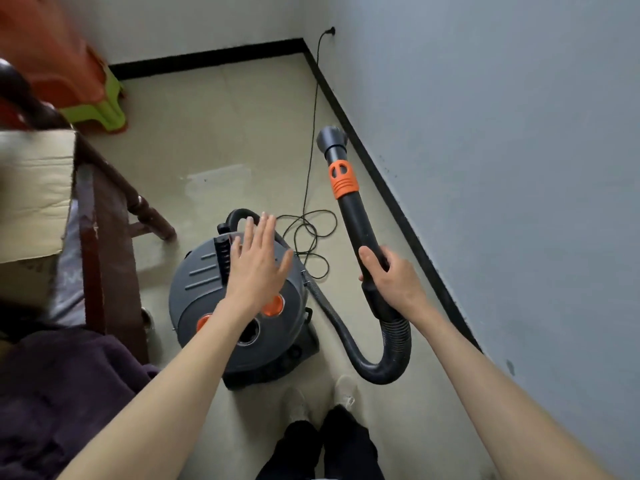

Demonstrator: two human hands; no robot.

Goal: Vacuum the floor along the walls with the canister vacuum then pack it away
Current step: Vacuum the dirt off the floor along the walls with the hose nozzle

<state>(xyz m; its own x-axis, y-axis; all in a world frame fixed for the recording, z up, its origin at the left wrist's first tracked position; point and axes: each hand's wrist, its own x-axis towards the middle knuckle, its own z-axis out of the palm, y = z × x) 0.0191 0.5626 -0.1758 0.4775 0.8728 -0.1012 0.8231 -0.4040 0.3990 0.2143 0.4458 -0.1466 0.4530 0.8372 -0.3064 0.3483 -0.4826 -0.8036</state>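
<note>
A grey canister vacuum (pixel 201 292) with orange buttons and a black carry handle stands on the beige floor in front of my feet. My left hand (pixel 258 261) hovers flat over its top, fingers spread, holding nothing. My right hand (pixel 391 275) grips the black wand (pixel 356 216), which has an orange collar and a grey nozzle (pixel 330 136) raised near the black skirting of the right wall. A ribbed black hose (pixel 384 362) loops from the wand back to the canister.
The black power cord (pixel 311 133) runs from a wall socket (pixel 331 30) down the floor and coils beside the canister. A dark wooden bed frame (pixel 110 216) with a cardboard box stands at left. Orange and green stools (pixel 100 102) sit at back left.
</note>
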